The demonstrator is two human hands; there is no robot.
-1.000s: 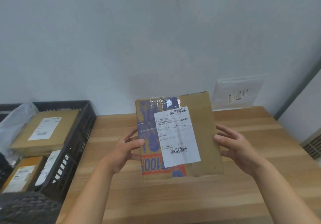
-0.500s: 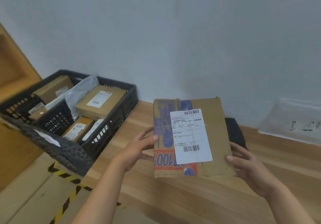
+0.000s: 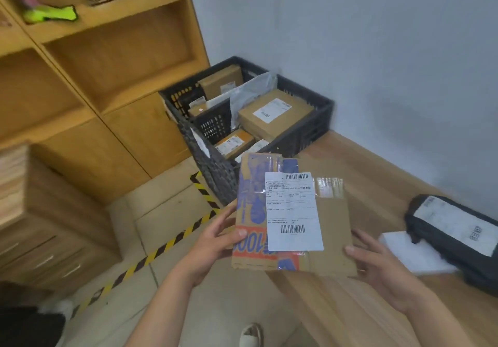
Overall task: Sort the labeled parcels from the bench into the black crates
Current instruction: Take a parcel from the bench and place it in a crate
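I hold a flat brown cardboard parcel (image 3: 331, 228) with blue and orange print and a white barcode label, upright above the bench's left end. My left hand (image 3: 215, 241) grips its left edge, thumb on the front. My right hand (image 3: 377, 263) grips its lower right corner from behind, thumb on the edge. Beyond the parcel stand two black crates side by side: the nearer right crate (image 3: 310, 131) holds brown labelled boxes and a grey bag, the left crate (image 3: 180, 99) holds more boxes.
On the wooden bench (image 3: 350, 306) to the right lie a black poly-bag parcel (image 3: 455, 239) and a white flat parcel (image 3: 412, 255). Wooden shelving (image 3: 107, 64) and a cabinet fill the left. Yellow-black tape (image 3: 161, 249) marks the floor. A shoe (image 3: 250, 334) shows below.
My view has swung left, bringing the crates and shelving into sight. The parcel stays held in both hands and has moved left toward the crates, past the bench's end.
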